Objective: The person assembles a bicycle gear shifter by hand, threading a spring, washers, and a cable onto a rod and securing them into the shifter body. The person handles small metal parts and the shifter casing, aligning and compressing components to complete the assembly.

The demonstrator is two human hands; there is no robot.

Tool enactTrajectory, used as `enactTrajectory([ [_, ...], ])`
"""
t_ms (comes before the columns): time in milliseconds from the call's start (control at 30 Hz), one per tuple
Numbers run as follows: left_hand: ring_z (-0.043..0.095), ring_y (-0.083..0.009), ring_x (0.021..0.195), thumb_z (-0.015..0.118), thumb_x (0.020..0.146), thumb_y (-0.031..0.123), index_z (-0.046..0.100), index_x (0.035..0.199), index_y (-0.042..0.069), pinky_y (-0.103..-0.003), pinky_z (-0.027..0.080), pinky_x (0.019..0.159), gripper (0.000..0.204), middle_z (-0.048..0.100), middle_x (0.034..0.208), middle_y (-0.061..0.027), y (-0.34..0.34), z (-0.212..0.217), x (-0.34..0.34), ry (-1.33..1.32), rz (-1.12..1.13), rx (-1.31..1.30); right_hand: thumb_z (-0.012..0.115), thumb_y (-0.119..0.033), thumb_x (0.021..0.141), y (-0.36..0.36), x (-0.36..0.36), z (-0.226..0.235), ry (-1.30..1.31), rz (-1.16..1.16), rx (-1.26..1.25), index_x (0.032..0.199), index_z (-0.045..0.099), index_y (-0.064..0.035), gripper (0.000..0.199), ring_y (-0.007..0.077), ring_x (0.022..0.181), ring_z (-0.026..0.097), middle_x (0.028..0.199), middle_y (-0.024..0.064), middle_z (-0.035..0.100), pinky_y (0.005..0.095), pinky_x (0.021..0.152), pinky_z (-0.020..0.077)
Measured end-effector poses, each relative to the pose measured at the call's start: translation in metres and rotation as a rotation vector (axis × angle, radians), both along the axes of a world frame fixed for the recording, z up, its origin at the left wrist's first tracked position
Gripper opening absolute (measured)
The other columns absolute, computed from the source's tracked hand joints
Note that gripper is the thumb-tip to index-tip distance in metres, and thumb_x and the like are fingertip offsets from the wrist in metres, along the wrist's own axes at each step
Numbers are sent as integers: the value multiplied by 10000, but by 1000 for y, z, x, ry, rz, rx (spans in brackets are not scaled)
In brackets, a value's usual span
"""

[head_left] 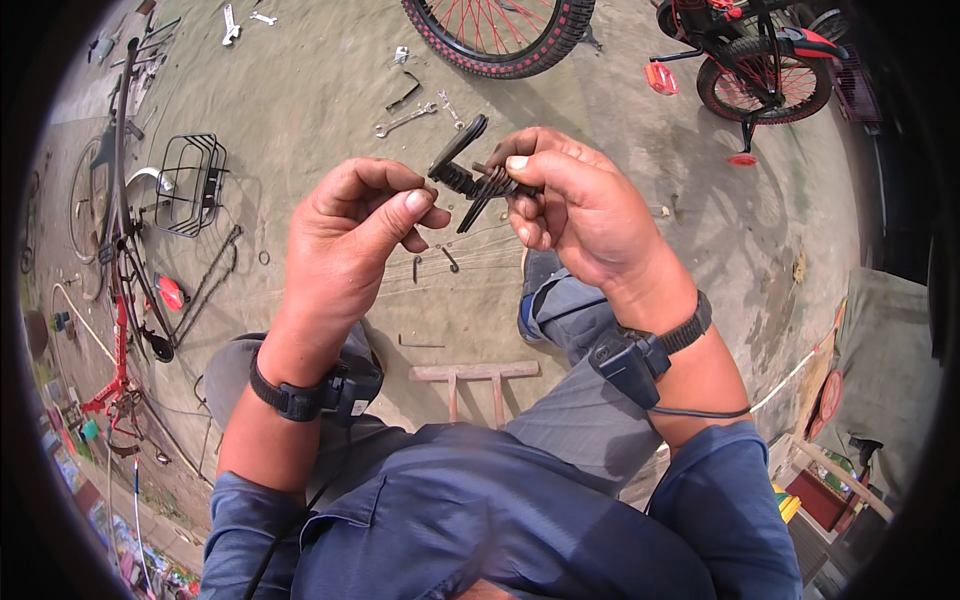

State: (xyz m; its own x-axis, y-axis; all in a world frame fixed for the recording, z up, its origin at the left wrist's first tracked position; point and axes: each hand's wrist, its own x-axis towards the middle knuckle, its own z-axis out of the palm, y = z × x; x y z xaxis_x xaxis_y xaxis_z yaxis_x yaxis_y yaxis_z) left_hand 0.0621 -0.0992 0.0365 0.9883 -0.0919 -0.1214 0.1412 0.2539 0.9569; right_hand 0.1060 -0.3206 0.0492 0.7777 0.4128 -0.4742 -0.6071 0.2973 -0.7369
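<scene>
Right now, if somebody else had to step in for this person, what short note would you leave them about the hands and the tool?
Left hand: thumb and forefinger pinch one end of the black folding key set.
Right hand: grips the set's body, keys fanned out.
Around: wrenches and small loose keys lie on the concrete ground; a wire basket sits beside a bicycle frame; a red-spoked wheel lies ahead.
Done: set partly opened.
Left: cannot tell which key is wanted.

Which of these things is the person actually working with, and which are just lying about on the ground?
In hand:
- black folding set of metal hex keys, gripped by the right hand
- left hand, pinching one end of the set

Lying about:
- silver spanners
- black wire bicycle basket
- red-spoked bicycle wheel
- small wooden stool
</scene>
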Motion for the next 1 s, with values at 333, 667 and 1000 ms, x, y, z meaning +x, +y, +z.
enactTrajectory([
  [333,699,-105,801,702,945,125,641,1003,22,-211,536,620,134,710,904,-48,-3,2,-2,63,71,160,595,-172,926,22,-5,0,-45,108,-59,996,623,-36,155,98,512,573,690,13,586,213,465,425],
  [667,677,-85,791,704,948,152,659,988,32,-212,498,626,134,727,874,-38,-1,-1,-5,41,101,179,604,-168,949,30,-7,-1,-46,141,-97,1064,634,-55,164,85,556,547,699,1,575,219,485,437],
  [1000,651,-77,819,710,941,120,677,1016,13,-226,499,667,135,724,922,-46,-2,-6,-7,38,117,149,606,-165,945,33,-9,-6,-44,113,-79,1049,623,-54,153,84,581,559,720,-1,580,222,499,446],
])
